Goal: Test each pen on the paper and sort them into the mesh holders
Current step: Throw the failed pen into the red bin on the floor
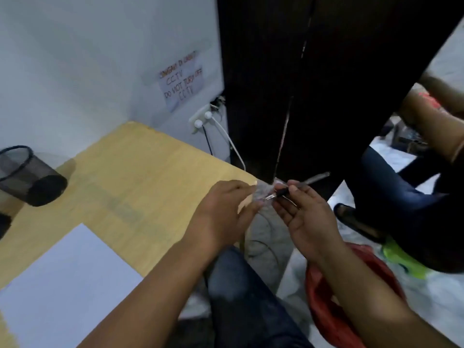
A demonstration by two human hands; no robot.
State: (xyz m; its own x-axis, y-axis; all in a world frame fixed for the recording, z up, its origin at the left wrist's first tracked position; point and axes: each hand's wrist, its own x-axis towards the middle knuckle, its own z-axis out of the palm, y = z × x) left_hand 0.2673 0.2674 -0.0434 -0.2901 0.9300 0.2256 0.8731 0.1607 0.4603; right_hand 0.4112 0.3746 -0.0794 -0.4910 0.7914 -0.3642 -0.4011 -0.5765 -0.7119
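right hand [305, 217] pinched pen [312, 180] | left hand [222, 212] pinched blurred, likely plastic wrapper [262, 193] | both past worktop [140, 177] edge | mesh holder [27, 175] far left

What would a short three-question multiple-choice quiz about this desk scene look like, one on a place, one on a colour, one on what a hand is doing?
1. Where does the white paper lie?
A. On the floor
B. On the near part of the wooden desk
C. Taped to the wall

2. What colour is the mesh holder at the desk's left edge?
A. Black
B. Red
C. White

3. What is the right hand doing?
A. Resting flat on the desk
B. Writing on the paper
C. Holding a pen at the desk's far corner

Answers:
1. B, the sheet rests on the desktop close to the person.
2. A, its mesh is dark all over.
3. C, thumb and fingers pinch the pen off the paper, while the left hand pulls at a clear wrapper at its tip.
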